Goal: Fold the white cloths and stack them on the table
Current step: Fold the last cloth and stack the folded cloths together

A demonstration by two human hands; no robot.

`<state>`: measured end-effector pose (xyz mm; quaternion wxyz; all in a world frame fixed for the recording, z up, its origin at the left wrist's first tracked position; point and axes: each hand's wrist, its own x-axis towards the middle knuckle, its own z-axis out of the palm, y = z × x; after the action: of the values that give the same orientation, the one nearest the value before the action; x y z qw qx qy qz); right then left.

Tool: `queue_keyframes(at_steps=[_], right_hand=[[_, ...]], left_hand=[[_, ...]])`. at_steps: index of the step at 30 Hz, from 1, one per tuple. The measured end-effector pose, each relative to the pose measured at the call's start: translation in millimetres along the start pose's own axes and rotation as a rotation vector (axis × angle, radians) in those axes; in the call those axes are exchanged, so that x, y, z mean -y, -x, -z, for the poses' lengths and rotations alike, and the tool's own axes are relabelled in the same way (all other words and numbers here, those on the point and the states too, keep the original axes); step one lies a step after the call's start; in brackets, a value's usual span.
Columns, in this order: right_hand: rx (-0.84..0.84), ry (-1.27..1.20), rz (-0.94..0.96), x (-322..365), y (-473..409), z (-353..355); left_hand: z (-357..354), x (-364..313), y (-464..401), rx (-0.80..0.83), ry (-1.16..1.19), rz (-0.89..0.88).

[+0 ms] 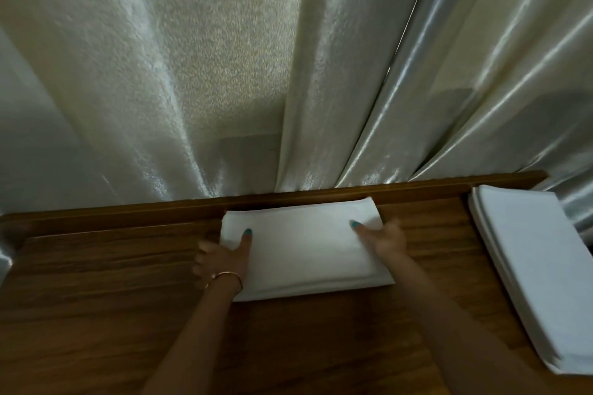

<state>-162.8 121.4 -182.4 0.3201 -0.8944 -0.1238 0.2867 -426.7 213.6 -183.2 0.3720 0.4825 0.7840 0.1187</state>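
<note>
Left hand: my left hand [224,255] lies flat, fingers spread, pressing the near-left part of the folded cloth [305,247].
Right hand: my right hand [382,236] lies flat too, fingers straight on the cloth's right side.
Cloth: between my 2 hands on the table [112,314], against its raised back edge.
Progress: I judge this 1 folded; stacking is left.
Stack: white pile [529,266] well right of my right hand.
Surroundings: curtain [224,58] beyond my fingertips; path to the pile looks unobstructed.
</note>
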Motion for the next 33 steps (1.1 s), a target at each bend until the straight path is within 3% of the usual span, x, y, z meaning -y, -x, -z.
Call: queue_keyframes(at_steps=[7, 19, 23, 26, 33], right_hand=[[0.034, 0.153, -0.055, -8.4, 14.6, 6.3], [0.35, 0.125, -0.325, -41.3, 49.3, 34.1], [0.327, 0.016, -0.377, -60.8, 73.4, 31.5], [0.196, -0.105, -0.361, -69.3, 89.9, 31.5], [-0.039, -0.295, -0.322, -101.5, 105.7, 87.6]], left_hand=[[2.7, 2.7, 10.2, 0.091, -0.076, 0.016], [15.2, 16.3, 8.0, 0.346, 0.026, 0.016], [12.8, 24.6, 29.6, 0.299, 0.036, -0.067], [5.3, 21.8, 42.1, 0.242, -0.069, -0.149], [-27.6, -49.8, 81.3, 0.281, -0.29, -0.424]])
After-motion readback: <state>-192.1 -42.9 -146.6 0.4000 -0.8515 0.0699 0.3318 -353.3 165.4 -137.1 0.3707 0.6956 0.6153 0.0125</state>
